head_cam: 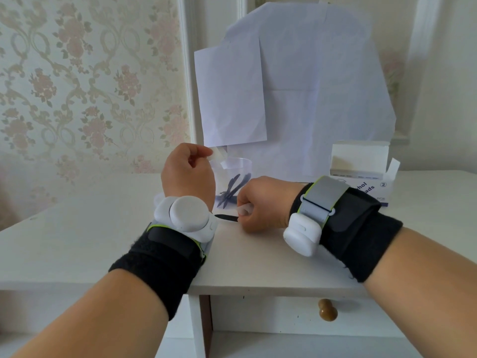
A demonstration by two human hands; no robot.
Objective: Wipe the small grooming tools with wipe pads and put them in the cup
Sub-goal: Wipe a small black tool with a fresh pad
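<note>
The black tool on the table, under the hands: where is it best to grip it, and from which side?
Probably by the bare dark end of the black tool, pinched from above: it lies flat, pointing left, and the right hand covers its other end.

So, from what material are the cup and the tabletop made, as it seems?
The cup: clear plastic, it seems, since the dark tools inside show through its wall. The tabletop: probably white-painted wood or board, smooth and matte; the paint hides what lies under it.

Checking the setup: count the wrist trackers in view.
2. One white tracker on the left wrist, one white tracker on the right wrist, each strapped over a black wristband.
</note>
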